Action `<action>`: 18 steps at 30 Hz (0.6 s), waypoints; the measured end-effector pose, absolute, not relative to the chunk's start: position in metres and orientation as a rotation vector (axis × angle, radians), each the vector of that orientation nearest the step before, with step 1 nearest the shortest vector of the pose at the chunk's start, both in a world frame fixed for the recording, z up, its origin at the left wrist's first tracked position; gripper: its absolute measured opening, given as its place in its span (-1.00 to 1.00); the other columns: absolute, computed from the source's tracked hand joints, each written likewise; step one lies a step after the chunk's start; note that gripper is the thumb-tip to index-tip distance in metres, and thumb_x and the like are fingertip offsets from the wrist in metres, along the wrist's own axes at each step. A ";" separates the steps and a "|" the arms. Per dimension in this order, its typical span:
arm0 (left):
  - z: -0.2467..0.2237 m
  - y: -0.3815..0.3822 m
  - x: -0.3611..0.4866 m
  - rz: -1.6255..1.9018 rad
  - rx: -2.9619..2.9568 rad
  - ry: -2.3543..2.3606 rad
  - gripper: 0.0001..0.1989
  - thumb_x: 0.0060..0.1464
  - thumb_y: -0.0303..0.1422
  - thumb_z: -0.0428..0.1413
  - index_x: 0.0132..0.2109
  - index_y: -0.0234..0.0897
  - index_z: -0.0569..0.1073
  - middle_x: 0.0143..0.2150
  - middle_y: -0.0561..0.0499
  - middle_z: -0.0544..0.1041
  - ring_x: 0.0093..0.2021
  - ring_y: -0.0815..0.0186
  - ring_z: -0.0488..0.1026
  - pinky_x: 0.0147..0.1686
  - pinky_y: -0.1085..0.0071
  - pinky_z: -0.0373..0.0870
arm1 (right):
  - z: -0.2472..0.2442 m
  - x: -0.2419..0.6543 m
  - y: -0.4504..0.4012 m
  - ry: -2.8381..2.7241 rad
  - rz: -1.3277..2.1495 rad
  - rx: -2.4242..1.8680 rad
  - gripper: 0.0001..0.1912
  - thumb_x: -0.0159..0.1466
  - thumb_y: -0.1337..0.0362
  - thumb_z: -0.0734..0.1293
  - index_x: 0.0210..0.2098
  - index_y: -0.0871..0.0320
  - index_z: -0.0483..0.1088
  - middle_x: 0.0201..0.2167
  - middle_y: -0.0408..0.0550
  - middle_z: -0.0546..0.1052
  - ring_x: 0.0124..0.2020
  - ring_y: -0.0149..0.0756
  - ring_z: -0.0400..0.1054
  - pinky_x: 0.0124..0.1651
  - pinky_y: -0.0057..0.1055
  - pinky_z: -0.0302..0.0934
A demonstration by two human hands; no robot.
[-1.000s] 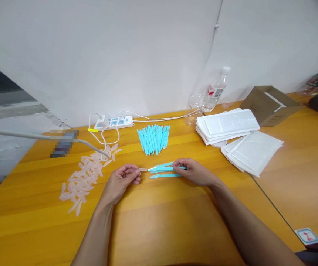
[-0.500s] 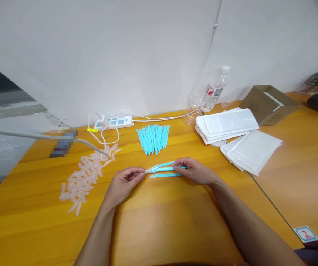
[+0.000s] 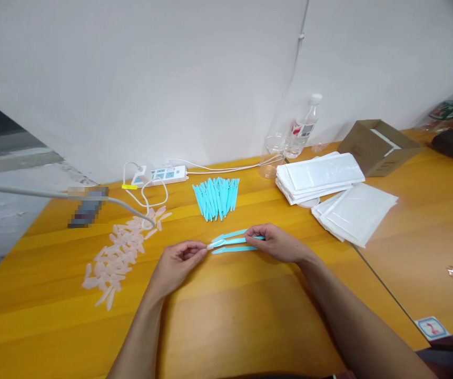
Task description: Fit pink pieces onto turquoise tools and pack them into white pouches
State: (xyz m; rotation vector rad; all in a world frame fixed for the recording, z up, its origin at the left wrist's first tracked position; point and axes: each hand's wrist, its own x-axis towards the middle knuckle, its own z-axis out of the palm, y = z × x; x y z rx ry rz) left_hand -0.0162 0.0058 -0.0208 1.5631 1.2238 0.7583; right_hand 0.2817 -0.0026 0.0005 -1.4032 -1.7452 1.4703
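Observation:
My right hand (image 3: 276, 242) is closed on the handle of a turquoise eyebrow razor (image 3: 232, 241). At its left end, my left hand (image 3: 183, 261) pinches a small translucent cap (image 3: 210, 246), which sits over the razor's tip; how far on it is I cannot tell. Two more turquoise razors lie on the table, one behind (image 3: 230, 233) and one in front (image 3: 234, 249) of the held one, their right ends partly under my right hand. Farther back rests a pile of the same razors (image 3: 216, 199). A heap of loose translucent caps (image 3: 119, 252) spreads to the left.
A white power strip (image 3: 167, 174) with cables lies by the wall, and a grey cable (image 3: 127, 206) crosses over the caps. White packets (image 3: 325, 173) are stacked at the right. Behind them stand a plastic bottle (image 3: 303, 129), a clear cup (image 3: 271, 158) and a cardboard box (image 3: 380, 147).
The cap has come farther over the razor's tip, with less of it showing between my left fingers and the blade. The whole view has shifted slightly.

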 end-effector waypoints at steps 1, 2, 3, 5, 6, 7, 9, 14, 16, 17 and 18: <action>-0.023 0.004 -0.013 0.750 1.576 1.212 -0.71 0.10 -0.17 0.26 -0.18 -0.32 0.62 -0.28 -0.08 0.66 -0.32 0.32 0.56 -0.28 0.47 0.49 | 0.000 0.281 -0.003 -1.760 1.471 -1.386 -0.66 0.33 0.03 0.25 -0.33 0.19 0.41 -0.50 -0.24 0.24 -0.49 -0.45 0.03 -0.44 -0.47 -0.05; -0.024 0.003 -0.009 0.743 1.590 1.202 -0.70 0.11 -0.16 0.25 -0.15 -0.32 0.62 -0.28 -0.08 0.65 -0.32 0.32 0.56 -0.27 0.46 0.49 | 0.000 0.280 -0.003 -1.775 1.474 -1.366 -0.67 0.33 0.04 0.25 -0.34 0.18 0.41 -0.51 -0.24 0.24 -0.49 -0.45 0.03 -0.44 -0.48 -0.05; -0.024 0.001 -0.006 0.736 1.607 1.192 -0.69 0.12 -0.16 0.24 -0.12 -0.31 0.62 -0.28 -0.07 0.65 -0.32 0.32 0.55 -0.27 0.45 0.49 | 0.000 0.279 -0.003 -1.792 1.473 -1.350 -0.69 0.34 0.06 0.25 -0.33 0.18 0.41 -0.51 -0.24 0.24 -0.50 -0.45 0.03 -0.45 -0.48 -0.04; -0.023 -0.002 -0.001 0.716 1.650 1.175 -0.69 0.13 -0.18 0.24 -0.07 -0.28 0.62 -0.28 -0.06 0.64 -0.33 0.32 0.53 -0.29 0.45 0.48 | 0.001 0.278 -0.003 -1.850 1.442 -1.346 -0.71 0.34 0.10 0.24 -0.34 0.17 0.43 -0.53 -0.24 0.26 -0.51 -0.45 0.05 -0.45 -0.48 -0.03; -0.021 -0.003 0.000 0.697 1.701 1.167 -0.70 0.14 -0.19 0.23 -0.05 -0.24 0.63 -0.28 -0.05 0.64 -0.35 0.32 0.52 -0.31 0.45 0.47 | 0.002 0.278 -0.004 -1.893 1.400 -1.358 -0.72 0.33 0.12 0.25 -0.35 0.17 0.44 -0.53 -0.24 0.29 -0.51 -0.44 0.08 -0.45 -0.47 -0.02; -0.019 -0.004 0.001 0.674 1.777 1.154 -0.72 0.16 -0.20 0.21 -0.05 -0.20 0.64 -0.27 -0.05 0.64 -0.35 0.32 0.51 -0.32 0.44 0.46 | 0.003 0.278 -0.005 -1.946 1.339 -1.374 -0.73 0.33 0.14 0.25 -0.37 0.17 0.46 -0.53 -0.22 0.33 -0.50 -0.43 0.11 -0.43 -0.47 -0.01; -0.016 -0.005 0.001 0.631 1.968 1.119 -0.76 0.21 -0.22 0.17 -0.06 -0.15 0.65 -0.24 -0.06 0.64 -0.33 0.29 0.52 -0.31 0.41 0.45 | 0.006 0.277 -0.007 -2.067 1.185 -1.396 -0.72 0.32 0.17 0.27 -0.43 0.17 0.49 -0.51 -0.17 0.42 -0.46 -0.39 0.21 -0.38 -0.45 0.04; -0.015 -0.003 -0.002 0.621 2.286 1.080 -0.80 0.25 -0.31 0.12 -0.14 -0.13 0.66 -0.19 -0.08 0.61 -0.19 0.24 0.53 -0.19 0.36 0.45 | 0.010 0.272 -0.013 -2.294 0.928 -1.446 -0.73 0.31 0.27 0.29 -0.47 0.14 0.56 -0.48 -0.08 0.54 -0.39 -0.32 0.33 -0.31 -0.42 0.08; -0.017 -0.003 -0.003 0.630 2.311 1.088 -0.82 0.24 -0.30 0.14 -0.10 -0.14 0.64 -0.16 -0.07 0.60 -0.16 0.24 0.53 -0.16 0.36 0.44 | 0.011 0.270 -0.015 -2.318 0.869 -1.520 -0.81 0.28 0.28 0.33 -0.38 0.12 0.60 -0.43 -0.05 0.58 -0.35 -0.28 0.37 -0.27 -0.40 0.11; -0.018 -0.003 -0.004 0.625 2.316 1.093 -0.82 0.23 -0.29 0.16 -0.09 -0.14 0.63 -0.15 -0.08 0.59 -0.16 0.24 0.52 -0.16 0.36 0.43 | 0.011 0.268 -0.015 -2.324 0.839 -1.549 -0.85 0.26 0.29 0.36 -0.32 0.12 0.62 -0.38 -0.03 0.60 -0.31 -0.25 0.40 -0.23 -0.38 0.13; -0.019 -0.003 -0.004 0.612 2.321 1.095 -0.82 0.22 -0.28 0.17 -0.08 -0.15 0.63 -0.14 -0.07 0.59 -0.16 0.24 0.52 -0.16 0.36 0.43 | 0.011 0.267 -0.016 -2.336 0.812 -1.565 -0.86 0.23 0.28 0.40 -0.27 0.12 0.62 -0.33 -0.01 0.61 -0.26 -0.21 0.42 -0.19 -0.37 0.14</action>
